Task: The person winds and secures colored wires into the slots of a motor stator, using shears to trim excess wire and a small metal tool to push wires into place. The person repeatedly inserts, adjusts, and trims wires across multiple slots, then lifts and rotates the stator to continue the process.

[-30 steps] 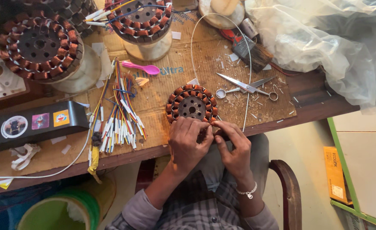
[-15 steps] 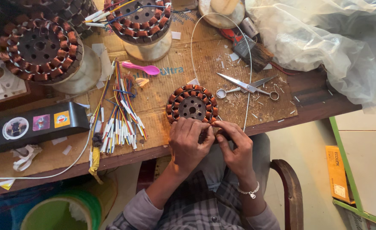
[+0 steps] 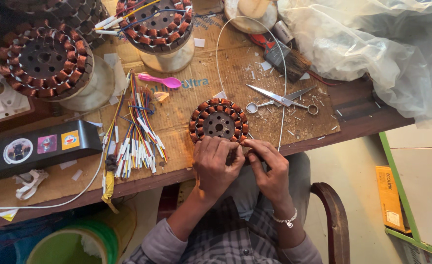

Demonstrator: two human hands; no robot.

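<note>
A small round stator (image 3: 219, 121) with copper windings lies on the cardboard-covered table (image 3: 186, 161) near its front edge. My left hand (image 3: 215, 164) grips the stator's near rim, fingers curled over the windings. Beside it, my right hand (image 3: 271, 167) pinches at the stator's near-right edge, where a thin white wire (image 3: 283, 93) comes down. That wire loops far up over the table and back. What sits between my right fingertips is too small to make out.
Scissors (image 3: 280, 100) lie right of the stator, with a bundle of coloured wires (image 3: 136, 134) and a pink spoon (image 3: 163, 81) to its left. Two larger stators (image 3: 45, 58) (image 3: 157, 22) stand behind. A black box (image 3: 35, 149), a crumpled plastic sheet (image 3: 372, 44) and a chair arm (image 3: 334, 215) surround me.
My fingers have shifted slightly at the stator's near edge. Nothing else has moved.
</note>
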